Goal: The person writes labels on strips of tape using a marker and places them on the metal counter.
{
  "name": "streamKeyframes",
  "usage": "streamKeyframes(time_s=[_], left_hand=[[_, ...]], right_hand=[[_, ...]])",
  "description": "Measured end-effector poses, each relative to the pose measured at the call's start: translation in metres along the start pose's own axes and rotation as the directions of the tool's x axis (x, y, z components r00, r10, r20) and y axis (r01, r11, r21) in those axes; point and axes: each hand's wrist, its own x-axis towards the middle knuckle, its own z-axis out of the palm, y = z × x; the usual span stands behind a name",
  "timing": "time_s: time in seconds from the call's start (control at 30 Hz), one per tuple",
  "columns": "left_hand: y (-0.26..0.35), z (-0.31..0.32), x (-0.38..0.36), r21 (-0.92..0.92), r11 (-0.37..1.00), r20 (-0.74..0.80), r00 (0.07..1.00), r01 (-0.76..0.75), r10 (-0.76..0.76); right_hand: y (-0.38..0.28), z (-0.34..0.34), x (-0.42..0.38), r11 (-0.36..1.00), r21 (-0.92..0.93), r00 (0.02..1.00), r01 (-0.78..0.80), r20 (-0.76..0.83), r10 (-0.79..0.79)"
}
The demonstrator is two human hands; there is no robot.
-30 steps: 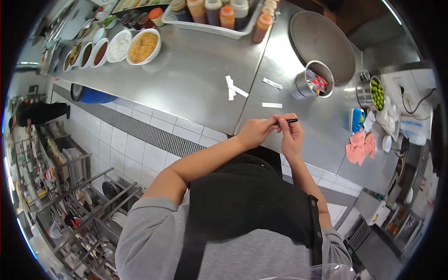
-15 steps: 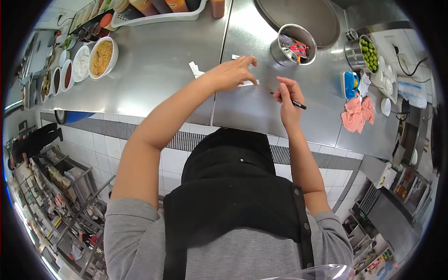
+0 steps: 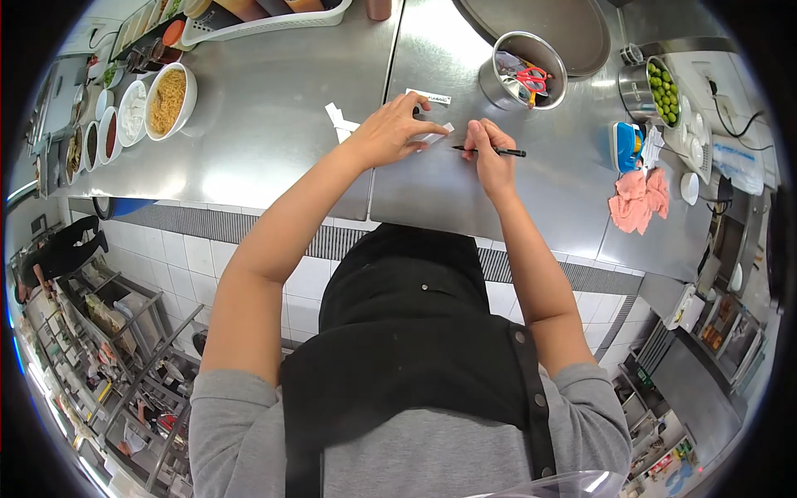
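Observation:
My right hand (image 3: 491,158) is closed on a black marker (image 3: 510,153), its tip pointing left just above the steel counter. Between the hands lies a white paper strip (image 3: 437,135), touched by the fingertips of my left hand (image 3: 390,131), whose fingers are spread. Another strip with dark writing (image 3: 432,97) rests just beyond those fingers. To the left of my left hand are more white strips (image 3: 339,121), partly overlapping each other.
A steel pot (image 3: 492,81) holding red scissors stands behind my right hand, near a large round tray (image 3: 573,33). Bowls of ingredients (image 3: 170,101) line the left. At right are a blue dispenser (image 3: 627,147), a pink cloth (image 3: 638,201) and a pot of green fruit (image 3: 635,95).
My right hand has moved left and closed more firmly around the marker, which now lies nearly level. My left hand has shifted slightly left, and the written strip shows more fully.

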Motion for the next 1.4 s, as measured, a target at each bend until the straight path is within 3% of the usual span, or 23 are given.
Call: streamKeyframes(time_s=[0.03, 0.13, 0.3, 0.37, 0.47, 0.53, 0.67, 0.8, 0.97, 1.1, 1.2, 1.27, 1.4], left_hand=[[0.002, 0.002, 0.000, 0.012, 0.999, -0.011, 0.999, 0.032, -0.032], [0.007, 0.006, 0.000, 0.027, 0.995, -0.038, 0.995, 0.093, -0.092], [0.000, 0.005, 0.001, 0.007, 0.998, -0.039, 0.997, 0.066, -0.066], [-0.003, -0.004, 0.005, -0.087, 0.994, 0.068, 0.995, 0.073, -0.067], [-0.009, -0.011, 0.012, -0.137, 0.985, 0.188, 0.979, 0.109, -0.082], [-0.017, -0.012, 0.015, -0.142, 0.982, 0.218, 0.972, 0.126, -0.093], [-0.020, -0.013, 0.017, -0.152, 0.974, 0.275, 0.954, 0.166, -0.120], [-0.025, -0.008, 0.018, -0.109, 0.984, 0.245, 0.963, 0.139, -0.109], [-0.016, -0.014, 0.022, -0.183, 0.945, 0.297, 0.931, 0.272, -0.210], [-0.021, -0.009, 0.018, -0.183, 0.953, 0.245, 0.950, 0.241, -0.193], [-0.020, -0.010, 0.018, -0.200, 0.955, 0.230, 0.958, 0.221, -0.174], [-0.014, -0.013, 0.018, -0.216, 0.953, 0.232, 0.959, 0.213, -0.162], [-0.015, -0.012, 0.018, -0.198, 0.952, 0.249, 0.951, 0.235, -0.183]], right_hand=[[0.000, 0.007, 0.003, 0.986, 0.146, 0.997, -0.075, -0.003, 0.076], [0.003, 0.016, 0.013, 0.959, 0.278, 0.997, -0.062, -0.029, 0.073], [0.013, 0.017, 0.022, 0.956, 0.293, 0.996, -0.029, -0.071, 0.053], [0.009, 0.019, 0.020, 0.953, 0.299, 0.995, -0.053, -0.064, 0.076], [0.002, 0.029, 0.018, 0.983, 0.172, 0.997, -0.062, -0.036, 0.069], [0.000, 0.037, 0.017, 0.992, 0.019, 0.992, 0.121, 0.027, -0.122], [0.026, 0.044, 0.027, 0.952, -0.080, 0.956, 0.294, 0.015, -0.294], [0.027, 0.047, 0.027, 0.968, -0.051, 0.968, 0.248, -0.014, -0.249], [0.033, 0.047, 0.024, 0.971, -0.061, 0.973, 0.232, 0.001, -0.233], [0.029, 0.045, 0.023, 0.969, -0.071, 0.971, 0.238, 0.021, -0.237], [0.014, 0.036, 0.020, 0.963, -0.063, 0.961, 0.263, -0.071, -0.267], [0.000, 0.028, 0.019, 0.971, 0.203, 0.965, 0.124, -0.254, -0.070], [-0.003, 0.016, 0.014, 0.987, 0.121, 0.967, 0.104, -0.244, -0.072]])
